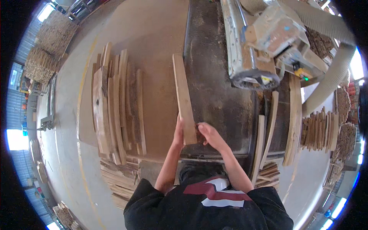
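Note:
A long, pale wooden board [183, 96] points away from me, its near end close to my body and its far end at the seam between the brown board surface and the dark machine table. Along its left edge, near the close end, my left hand [178, 133] grips it, with some fingers hidden by the wood. My right hand [211, 136] is just right of the same end, thumb and fingers apart and partly curled. Whether a fingertip touches the board's edge I cannot tell.
Loose boards [111, 103] lie piled on the brown surface [159, 46] at left. The dark table [218, 103] carries a saw-like machine head [255, 50] at far right, with a grey hose [331, 73]. Long strips [270, 128] lie right of it; stacked lumber [320, 130] stands beyond.

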A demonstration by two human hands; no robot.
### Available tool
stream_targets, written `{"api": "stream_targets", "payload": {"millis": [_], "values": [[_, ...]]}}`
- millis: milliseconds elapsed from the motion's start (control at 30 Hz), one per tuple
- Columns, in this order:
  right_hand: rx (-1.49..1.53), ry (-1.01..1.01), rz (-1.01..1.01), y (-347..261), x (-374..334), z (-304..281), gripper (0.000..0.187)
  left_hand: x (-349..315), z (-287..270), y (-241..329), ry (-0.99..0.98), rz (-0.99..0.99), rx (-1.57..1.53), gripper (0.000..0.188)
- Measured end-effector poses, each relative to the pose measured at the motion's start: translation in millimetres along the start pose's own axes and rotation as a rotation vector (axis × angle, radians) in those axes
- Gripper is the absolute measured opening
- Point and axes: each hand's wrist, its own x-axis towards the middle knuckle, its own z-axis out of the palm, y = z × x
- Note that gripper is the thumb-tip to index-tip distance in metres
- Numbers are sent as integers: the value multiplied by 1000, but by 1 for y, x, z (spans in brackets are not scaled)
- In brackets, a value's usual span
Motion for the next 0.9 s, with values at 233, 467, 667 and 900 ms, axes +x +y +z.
{"api": "stream_targets", "payload": {"millis": [233, 467, 667, 900], "values": [[161, -98, 183, 112, -138, -16, 69, -102, 47, -86, -107, 151, 1091, 61], [910, -9, 279, 241, -230, -32, 44, -116, 92, -197, -210, 728, 1768, 54], [1258, 138, 146, 279, -244, -20, 52, -85, 159, -268, -53, 726, 1816, 56], [957, 415, 126, 228, -178, -63, 54, 0, 193, -254, 109, 781, 1749, 56]]}}
